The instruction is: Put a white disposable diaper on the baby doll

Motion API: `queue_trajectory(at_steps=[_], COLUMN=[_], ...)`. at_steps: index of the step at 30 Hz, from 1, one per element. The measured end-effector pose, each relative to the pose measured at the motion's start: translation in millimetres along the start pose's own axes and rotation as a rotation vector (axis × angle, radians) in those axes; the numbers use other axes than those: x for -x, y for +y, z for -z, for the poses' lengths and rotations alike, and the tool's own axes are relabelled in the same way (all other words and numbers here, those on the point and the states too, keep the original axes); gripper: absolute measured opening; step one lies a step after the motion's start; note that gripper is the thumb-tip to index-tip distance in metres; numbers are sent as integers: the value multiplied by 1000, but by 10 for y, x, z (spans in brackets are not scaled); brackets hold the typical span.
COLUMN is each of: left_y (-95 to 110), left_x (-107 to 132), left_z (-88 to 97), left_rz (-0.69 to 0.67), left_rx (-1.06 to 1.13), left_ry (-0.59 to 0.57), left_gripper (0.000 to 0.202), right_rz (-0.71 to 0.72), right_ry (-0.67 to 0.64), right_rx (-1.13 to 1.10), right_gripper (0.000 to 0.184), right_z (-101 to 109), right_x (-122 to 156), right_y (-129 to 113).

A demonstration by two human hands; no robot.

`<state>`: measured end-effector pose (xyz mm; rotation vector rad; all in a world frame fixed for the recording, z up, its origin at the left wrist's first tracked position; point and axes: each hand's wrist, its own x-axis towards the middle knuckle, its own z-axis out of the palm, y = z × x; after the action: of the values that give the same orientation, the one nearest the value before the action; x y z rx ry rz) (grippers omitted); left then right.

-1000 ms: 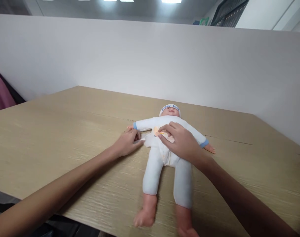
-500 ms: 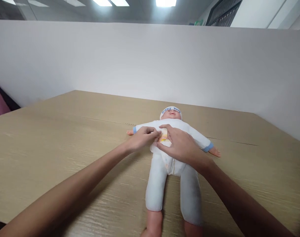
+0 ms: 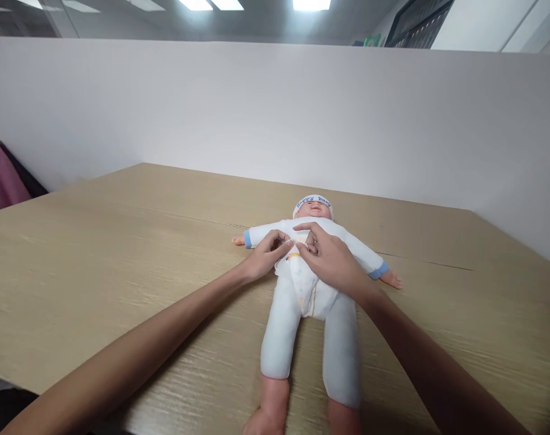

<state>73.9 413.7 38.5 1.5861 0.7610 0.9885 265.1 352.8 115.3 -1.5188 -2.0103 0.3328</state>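
the worktop fills most of our view, pale wood grain. a white wall stands along its far edge and a pink cloth sits off at the far left. right of centre on the worktop, a doll lies on its back. its long axis runs near to far: the head, in a cap, points toward the wall, and the legs come toward us to the near edge. its arms stretch out left and right.

both our hands meet on the doll's belly, so the doll lies straight ahead of them and beneath them. our left hand comes in from the left, thumb and fingers closed in a pinch on the hem of the doll's white top. our right hand comes in from the right over the doll's side, thumb and forefinger also closed on the top, just beside the left fingertips. neither hand is nearer; they hold the cloth at almost the same spot, reaching across the long axis. just below them shows what we take for a diaper.
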Motion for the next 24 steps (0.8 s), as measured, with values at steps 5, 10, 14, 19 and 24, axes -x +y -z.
queue_trajectory(at_steps=[5, 10, 14, 19, 24], left_y=[112, 566, 787, 639, 485], left_x=[58, 637, 1080, 1139, 990], left_z=[-36, -89, -146, -251, -403], left_rz=[-9, -298, -381, -242, -122], left_rx=[-163, -420, -639, -888, -936], left_ry=[219, 177, -373, -288, -83], left_gripper=[40, 25, 25, 21, 41], right_rz=[75, 234, 242, 114, 20], right_ry=[150, 251, -48, -43, 64], right_rx=[-59, -14, -62, 87, 248], right_gripper=[36, 27, 13, 8, 17], right_z=[5, 111, 145, 59, -93], right_x=[-7, 575, 1291, 1534, 1352], right_y=[65, -101, -178, 86, 177])
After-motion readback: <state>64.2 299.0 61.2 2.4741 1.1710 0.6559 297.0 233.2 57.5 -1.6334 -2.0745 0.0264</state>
